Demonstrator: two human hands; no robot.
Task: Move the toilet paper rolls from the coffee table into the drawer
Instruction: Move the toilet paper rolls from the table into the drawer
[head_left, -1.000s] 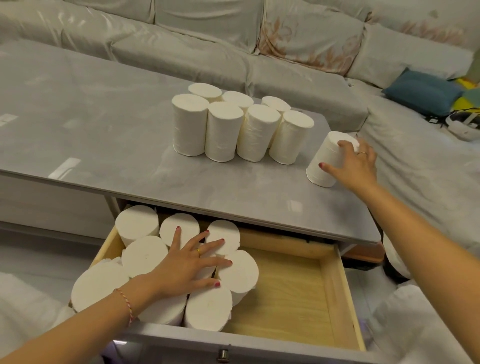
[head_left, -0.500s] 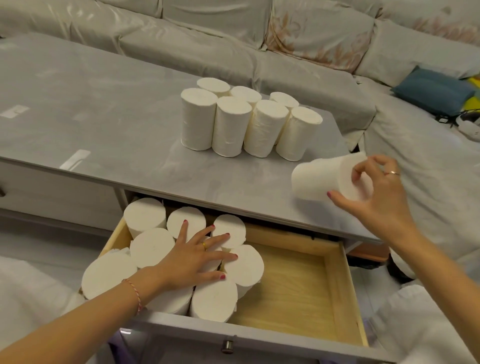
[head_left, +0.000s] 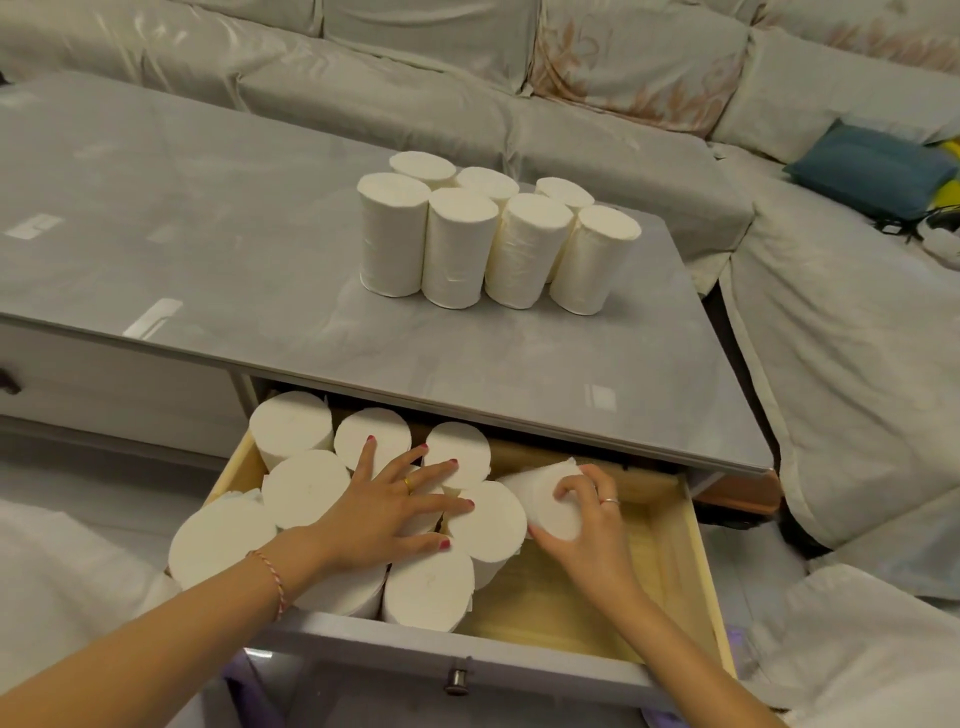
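Observation:
Several white toilet paper rolls (head_left: 457, 244) stand upright in a cluster on the grey coffee table (head_left: 208, 249). Below its front edge a wooden drawer (head_left: 696, 561) is pulled open, with several rolls (head_left: 306, 486) packed upright in its left half. My left hand (head_left: 395, 506) lies flat with spread fingers on top of those packed rolls. My right hand (head_left: 587, 525) grips one more roll (head_left: 545, 501), tilted on its side inside the drawer, right beside the packed group.
A grey sofa (head_left: 519, 93) wraps around the table at the back and right, with a blue cushion (head_left: 872, 166) on it. The drawer's right half shows bare wood (head_left: 571, 603). A metal knob (head_left: 457, 678) sits on the drawer front.
My right hand has carried the roll from the table's right edge down into the drawer, next to the packed rolls. My left hand stays pressed on the rolls in the drawer.

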